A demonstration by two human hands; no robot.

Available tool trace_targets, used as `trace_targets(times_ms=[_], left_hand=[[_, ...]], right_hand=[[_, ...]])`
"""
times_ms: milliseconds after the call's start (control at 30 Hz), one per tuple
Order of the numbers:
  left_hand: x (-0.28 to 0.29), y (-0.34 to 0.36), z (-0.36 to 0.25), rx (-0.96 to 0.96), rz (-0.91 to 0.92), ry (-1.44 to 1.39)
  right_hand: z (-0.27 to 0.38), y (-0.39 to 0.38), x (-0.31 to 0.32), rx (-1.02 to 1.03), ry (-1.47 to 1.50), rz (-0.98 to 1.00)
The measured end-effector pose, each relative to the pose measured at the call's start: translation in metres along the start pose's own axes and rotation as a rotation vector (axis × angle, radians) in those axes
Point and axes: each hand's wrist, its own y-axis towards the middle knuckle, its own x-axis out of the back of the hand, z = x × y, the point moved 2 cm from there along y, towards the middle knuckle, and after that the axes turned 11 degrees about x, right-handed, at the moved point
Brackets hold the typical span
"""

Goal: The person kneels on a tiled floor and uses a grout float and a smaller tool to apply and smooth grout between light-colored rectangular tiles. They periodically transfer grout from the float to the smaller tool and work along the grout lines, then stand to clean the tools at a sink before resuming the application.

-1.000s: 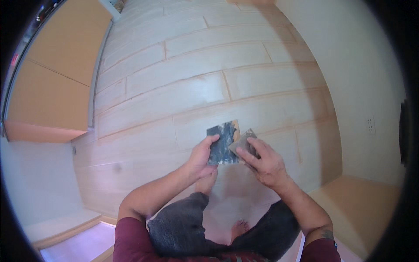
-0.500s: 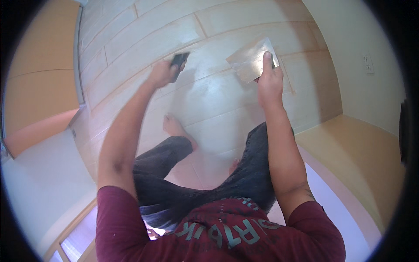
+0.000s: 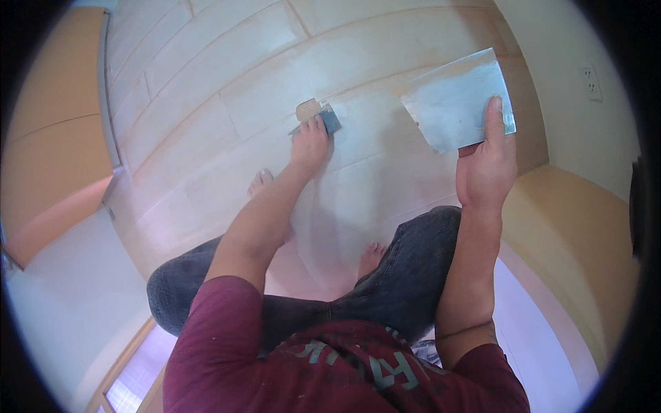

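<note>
My left hand grips a small dark blue-grey flat scraper low over the light plank tile floor, fingers pressed on it; whether it touches the tiles I cannot tell. A tan patch shows at its upper-left edge. Over to the right, my right hand holds a wide shiny metal plate with its thumb on the face, above the floor. The plate's left corner is uneven and smeared. Orange-tan lines run along the tile joints.
A wooden cabinet stands at the left. A pale wall with a socket and a tan ledge are at the right. My bare feet and bent legs are below my hands. A wood-framed opening lies at lower left.
The two tools were together; my hands have moved apart. My right hand carried the metal plate up and rightward; my left went up, then rightward and down with the dark scraper.
</note>
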Motion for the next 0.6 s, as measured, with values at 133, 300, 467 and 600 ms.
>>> trace_targets(times_ms=[133,300,467,600], left_hand=[[0.032,0.015,-0.007,0.025,-0.114,-0.079],[0.037,0.016,-0.027,-0.024,0.0,-0.011],[0.037,0.023,-0.034,-0.001,-0.215,-0.067],[0.026,0.023,-0.042,-0.108,-0.181,-0.024]], right_hand=[[0.016,-0.003,0.014,0.029,0.024,0.008],[0.018,-0.002,0.013,0.021,0.04,0.024],[0.013,-0.003,0.015,-0.021,-0.021,0.022],[0.004,-0.005,0.018,-0.012,-0.075,0.065]])
